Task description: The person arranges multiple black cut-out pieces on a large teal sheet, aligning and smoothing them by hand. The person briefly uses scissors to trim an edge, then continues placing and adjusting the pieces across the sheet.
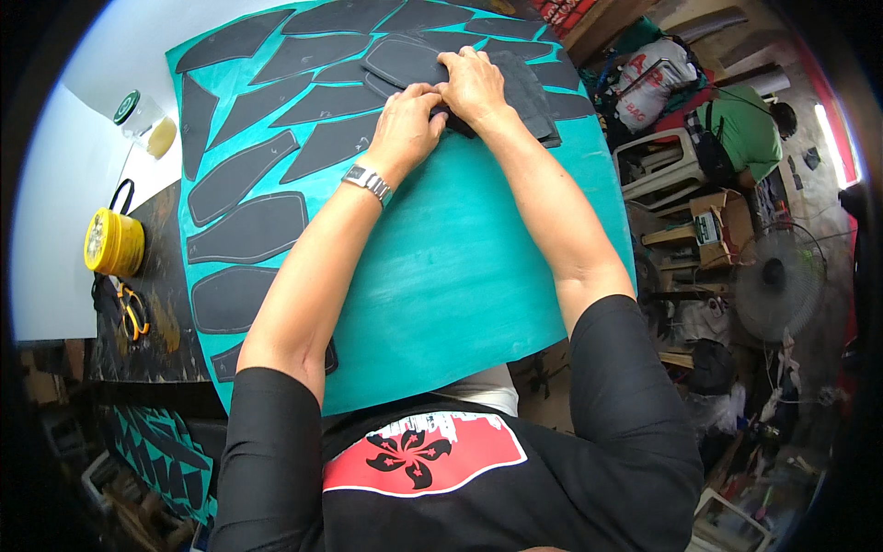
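Both left hand [407, 124] and right hand [473, 87] curl at the dark stack [522, 90] — grip can't be told. Panels [250, 228] nest tight — probably saving teal sheet [460, 267].

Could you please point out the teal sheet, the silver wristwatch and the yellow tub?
Teal sheet [451, 267]: head view, bare part near its middle.
Silver wristwatch [373, 185]: head view, band beside the dial.
Yellow tub [129, 246]: head view, its side wall.

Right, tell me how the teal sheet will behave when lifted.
The teal sheet will probably flex, being broad with a thin-looking edge. Dark pieces cover its left and far parts, so its weight may feel uneven.
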A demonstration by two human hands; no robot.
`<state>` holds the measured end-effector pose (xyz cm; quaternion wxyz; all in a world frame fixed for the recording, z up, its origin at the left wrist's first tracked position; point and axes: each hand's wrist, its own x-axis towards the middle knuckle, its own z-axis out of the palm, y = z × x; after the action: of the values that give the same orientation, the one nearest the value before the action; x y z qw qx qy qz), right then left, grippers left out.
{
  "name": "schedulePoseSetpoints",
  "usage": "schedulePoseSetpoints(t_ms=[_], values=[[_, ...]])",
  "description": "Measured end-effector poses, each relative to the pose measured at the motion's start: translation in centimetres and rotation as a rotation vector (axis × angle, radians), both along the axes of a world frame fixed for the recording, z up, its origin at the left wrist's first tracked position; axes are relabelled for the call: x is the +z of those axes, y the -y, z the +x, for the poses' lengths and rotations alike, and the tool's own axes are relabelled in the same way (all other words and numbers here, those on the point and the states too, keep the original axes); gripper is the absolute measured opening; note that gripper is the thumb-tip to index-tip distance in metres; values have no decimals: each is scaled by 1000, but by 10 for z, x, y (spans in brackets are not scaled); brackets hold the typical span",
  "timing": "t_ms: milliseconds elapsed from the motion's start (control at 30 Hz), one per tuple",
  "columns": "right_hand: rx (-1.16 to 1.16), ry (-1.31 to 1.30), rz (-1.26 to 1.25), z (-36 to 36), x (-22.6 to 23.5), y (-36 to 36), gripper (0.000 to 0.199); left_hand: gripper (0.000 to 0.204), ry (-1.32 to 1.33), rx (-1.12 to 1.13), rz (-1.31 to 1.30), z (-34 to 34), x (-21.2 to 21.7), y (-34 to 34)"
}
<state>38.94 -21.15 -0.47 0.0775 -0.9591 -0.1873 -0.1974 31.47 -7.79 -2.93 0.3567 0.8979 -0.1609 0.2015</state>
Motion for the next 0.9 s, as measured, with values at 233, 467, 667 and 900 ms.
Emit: schedulePoseSetpoints(t_ms=[233,467,667,900], values=[[36,32,328,-11,-12,-8,66,26,83,82,-168,9,-16,-16],[275,-239,340,-14,-16,9,28,57,334,317,-331,3,-2,-49],[237,-296,643,6,-17,23,39,68,147,197,-216,12,-2,-79],[-73,-131,110,1,-2,18,52,46,-125,163,-70,38,-2,-72]])
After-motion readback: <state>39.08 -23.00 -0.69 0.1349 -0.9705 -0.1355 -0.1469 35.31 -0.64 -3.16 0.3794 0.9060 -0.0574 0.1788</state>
